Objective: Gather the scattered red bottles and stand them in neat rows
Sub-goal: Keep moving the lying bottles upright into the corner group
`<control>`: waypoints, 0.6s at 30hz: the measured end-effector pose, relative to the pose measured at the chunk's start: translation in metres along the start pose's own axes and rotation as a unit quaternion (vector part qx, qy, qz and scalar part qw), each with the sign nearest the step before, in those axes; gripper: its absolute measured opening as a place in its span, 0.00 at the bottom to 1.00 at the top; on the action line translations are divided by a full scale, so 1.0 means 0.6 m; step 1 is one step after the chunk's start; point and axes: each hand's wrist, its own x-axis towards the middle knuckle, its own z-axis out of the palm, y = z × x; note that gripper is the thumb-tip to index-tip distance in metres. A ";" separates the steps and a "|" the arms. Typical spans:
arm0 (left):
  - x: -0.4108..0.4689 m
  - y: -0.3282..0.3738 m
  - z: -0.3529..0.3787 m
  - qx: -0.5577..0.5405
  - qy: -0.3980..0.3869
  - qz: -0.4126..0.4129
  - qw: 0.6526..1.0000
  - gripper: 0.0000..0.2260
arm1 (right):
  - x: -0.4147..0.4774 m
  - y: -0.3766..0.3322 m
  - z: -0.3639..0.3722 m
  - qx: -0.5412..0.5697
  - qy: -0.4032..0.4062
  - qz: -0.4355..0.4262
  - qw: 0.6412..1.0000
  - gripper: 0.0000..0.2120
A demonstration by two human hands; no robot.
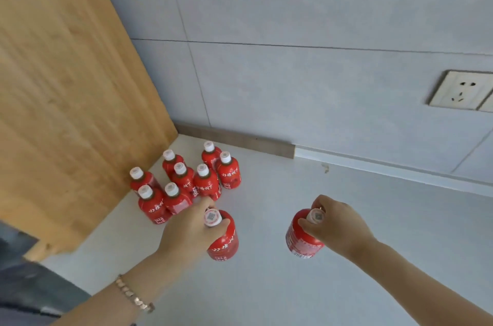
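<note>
Each hand has a closed grip on the neck of an upright red bottle: the left hand [190, 227] on one bottle [224, 241] at lower centre, the right hand [334, 227] on another [301, 240] beside it. Eight more bottles [186, 181] stand clustered on the white tabletop [266, 285], near the wooden panel [61, 85] at left.

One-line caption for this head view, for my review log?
Left hand and right hand each grip a red bottle by its neck near eight standing bottles in the corner.
</note>
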 end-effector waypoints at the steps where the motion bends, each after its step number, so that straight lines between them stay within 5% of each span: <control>1: 0.003 -0.006 -0.013 -0.010 0.024 -0.009 1.000 0.08 | 0.009 -0.017 0.005 -0.002 -0.005 -0.013 1.000 0.10; 10: 0.121 -0.116 -0.154 -0.104 0.136 -0.050 0.984 0.07 | 0.094 -0.158 0.063 0.001 0.002 -0.039 0.999 0.10; 15: 0.273 -0.232 -0.209 -0.035 0.183 -0.029 0.982 0.10 | 0.146 -0.234 0.112 -0.002 0.027 0.013 1.000 0.10; 18: 0.370 -0.313 -0.199 0.003 0.143 -0.047 0.989 0.11 | 0.171 -0.278 0.143 -0.004 0.038 0.053 0.998 0.11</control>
